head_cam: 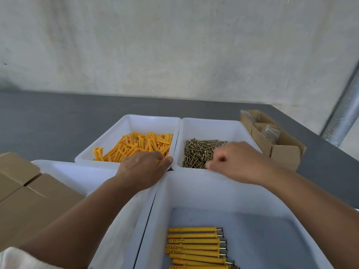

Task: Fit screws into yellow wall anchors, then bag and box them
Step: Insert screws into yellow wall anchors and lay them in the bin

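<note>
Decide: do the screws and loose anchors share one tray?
No, the screws fill the right tray, the anchors the left tray beside it.

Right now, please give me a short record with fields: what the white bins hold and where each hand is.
Far left bin: loose yellow anchors
Far right bin: loose screws
Near right bin: anchors fitted with screws, in a row
Near left bin: mostly hidden by the arm
Left hand: at the anchor pile, fingertips hidden
Right hand: over the screws, blurred; grip unclear
</note>
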### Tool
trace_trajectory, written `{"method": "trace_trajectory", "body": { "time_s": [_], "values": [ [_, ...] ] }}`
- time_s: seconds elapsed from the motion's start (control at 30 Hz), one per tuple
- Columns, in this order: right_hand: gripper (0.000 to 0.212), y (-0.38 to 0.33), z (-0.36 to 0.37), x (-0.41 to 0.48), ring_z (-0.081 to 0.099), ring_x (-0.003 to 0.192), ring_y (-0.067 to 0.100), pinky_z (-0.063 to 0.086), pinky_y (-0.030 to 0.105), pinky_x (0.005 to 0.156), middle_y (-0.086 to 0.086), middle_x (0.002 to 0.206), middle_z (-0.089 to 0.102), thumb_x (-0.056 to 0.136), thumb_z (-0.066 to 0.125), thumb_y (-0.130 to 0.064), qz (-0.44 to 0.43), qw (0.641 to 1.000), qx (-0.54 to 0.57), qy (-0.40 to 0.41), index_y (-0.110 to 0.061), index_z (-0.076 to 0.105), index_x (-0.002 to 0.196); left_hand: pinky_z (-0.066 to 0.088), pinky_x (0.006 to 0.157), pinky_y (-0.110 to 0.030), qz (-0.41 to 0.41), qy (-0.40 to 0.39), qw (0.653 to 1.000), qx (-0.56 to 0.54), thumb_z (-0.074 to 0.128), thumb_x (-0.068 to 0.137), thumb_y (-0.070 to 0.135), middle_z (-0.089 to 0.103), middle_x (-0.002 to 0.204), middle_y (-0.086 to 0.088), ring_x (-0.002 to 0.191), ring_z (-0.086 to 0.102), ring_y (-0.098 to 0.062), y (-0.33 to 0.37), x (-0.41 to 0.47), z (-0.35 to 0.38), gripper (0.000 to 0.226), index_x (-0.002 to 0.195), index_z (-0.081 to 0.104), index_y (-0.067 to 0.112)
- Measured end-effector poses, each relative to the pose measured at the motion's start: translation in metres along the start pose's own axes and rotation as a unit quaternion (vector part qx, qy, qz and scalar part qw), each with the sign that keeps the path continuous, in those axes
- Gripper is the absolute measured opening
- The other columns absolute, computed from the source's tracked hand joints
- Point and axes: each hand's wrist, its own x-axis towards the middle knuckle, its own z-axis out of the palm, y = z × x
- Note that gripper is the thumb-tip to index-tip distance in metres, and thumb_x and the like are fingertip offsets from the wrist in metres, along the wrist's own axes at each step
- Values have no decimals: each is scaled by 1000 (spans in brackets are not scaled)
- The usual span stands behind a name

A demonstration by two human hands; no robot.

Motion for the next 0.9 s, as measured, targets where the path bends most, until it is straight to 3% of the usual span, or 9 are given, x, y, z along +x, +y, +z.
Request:
{"method": "trace_trajectory", "body": {
  "time_s": [0.07,0.1,0.2,0.27,0.37,0.47,0.53,0.7,0.9],
  "values": [
    [46,13,6,6,52,61,13,35,28,52,-4,61,54,95,47,-52,32,994,-30,102,-18,51,64,38,73,-33,11,-9,1000,-4,25,96,64,62,90,9,93,56,-16,-1,0,0,48,93,62,33],
    [48,19,10,8,52,65,14,35,29,54,-3,66,55,97,41,-54,55,993,-43,96,-19,50,66,38,73,-33,10,-17,1000,-2,24,96,64,59,87,9,91,54,-16,-1,1,0,49,92,62,33],
    [57,34,22,10,56,90,19,44,32,76,0,93,63,98,17,-63,114,991,-62,-39,-27,57,79,40,75,-34,5,-42,999,27,18,95,67,56,85,6,90,52,-17,-1,2,-1,62,87,64,27],
    [73,36,24,12,53,115,25,40,35,92,6,125,62,96,7,-67,131,985,-62,-95,-27,65,116,42,76,-34,6,-51,998,43,13,93,70,57,87,5,91,54,-17,0,3,0,68,84,64,25],
    [81,35,24,18,39,137,27,31,38,106,7,151,43,94,5,-71,144,977,-62,-145,-23,47,144,44,77,-34,3,-56,997,44,12,92,72,58,88,5,92,56,-17,-2,4,1,71,85,65,26],
    [80,37,24,20,31,143,25,26,37,110,4,157,34,94,9,-71,155,973,-43,-165,-21,41,148,40,71,-33,-2,-53,998,45,12,91,73,53,84,6,88,54,-17,-1,4,1,69,80,64,28],
    [79,39,25,21,30,144,24,25,37,111,3,158,32,93,11,-72,164,972,-34,-165,-23,40,149,40,69,-32,-5,-55,997,44,12,91,73,56,86,6,89,55,-15,-1,4,1,71,90,69,31],
    [78,41,27,25,28,145,25,24,38,113,3,159,29,92,15,-74,182,970,-30,-160,-26,40,149,44,80,-34,2,-67,996,58,8,91,73,63,110,3,107,55,-19,0,4,1,75,110,69,34],
    [77,42,28,23,34,141,25,29,37,108,4,156,35,93,16,-73,178,972,-30,-148,-24,48,143,48,75,-34,-8,-49,998,50,12,90,74,66,85,5,84,58,-12,0,5,3,80,93,74,24]
  ]
}}
